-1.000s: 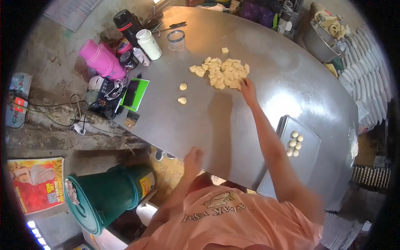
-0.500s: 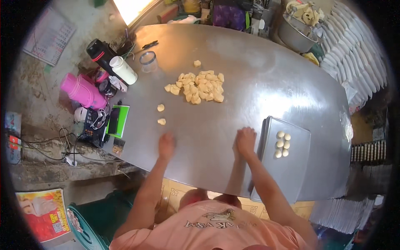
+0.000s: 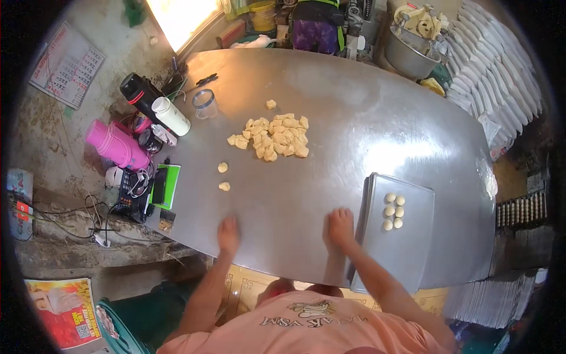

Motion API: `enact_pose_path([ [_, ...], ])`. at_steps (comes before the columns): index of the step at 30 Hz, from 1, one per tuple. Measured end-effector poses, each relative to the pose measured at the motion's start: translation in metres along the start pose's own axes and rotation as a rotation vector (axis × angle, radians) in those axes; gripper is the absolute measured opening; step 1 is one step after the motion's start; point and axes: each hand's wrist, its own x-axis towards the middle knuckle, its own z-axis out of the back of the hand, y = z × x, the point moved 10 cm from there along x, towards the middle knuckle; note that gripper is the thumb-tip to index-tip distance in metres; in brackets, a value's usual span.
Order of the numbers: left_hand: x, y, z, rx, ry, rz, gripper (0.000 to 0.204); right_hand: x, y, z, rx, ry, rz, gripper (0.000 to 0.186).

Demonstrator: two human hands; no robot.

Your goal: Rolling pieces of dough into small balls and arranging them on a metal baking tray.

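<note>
Pale-yellow, rough-cut dough heap (image 3: 280,138) on surface (image 3: 283,200), too crowded to count; three lone pieces (image 3: 223,167) apart. Six smooth balls (image 3: 389,210) on grey tray (image 3: 386,259). Left hand (image 3: 229,235) blurred, right hand (image 3: 341,224) loosely curled; contents, cannot tell.

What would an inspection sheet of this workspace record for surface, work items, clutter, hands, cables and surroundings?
Surface: metal table, with bright glare near the tray.
Work items: dough pieces heaped mid-table, three loose pieces apart from the heap; six dough balls on the tray.
Clutter: pink jug, black flask, white bottle and clear jar at left.
Hands: left hand and right hand low over the table; anything beneath is hidden.
Cables: loose cables along the left ledge.
Surroundings: stacked white bags, metal bowl.
</note>
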Motion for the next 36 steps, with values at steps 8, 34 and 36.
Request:
enact_pose_path([
  [8, 0.025, -0.038, -0.017, -0.123, 0.261, -0.107, 0.02, 0.045, 0.073, -0.083, 0.013, 0.306, 0.388, 0.019],
  [34, 0.025, -0.043, -0.017, 0.002, 0.174, -0.157, 0.016, 0.042, 0.102, -0.058, 0.207, 0.196, 0.371, 0.018],
  [36, 0.034, -0.024, 0.016, -0.153, 0.105, -0.031, 0.014, 0.05, 0.072, -0.045, 0.076, 0.176, 0.268, 0.017],
])
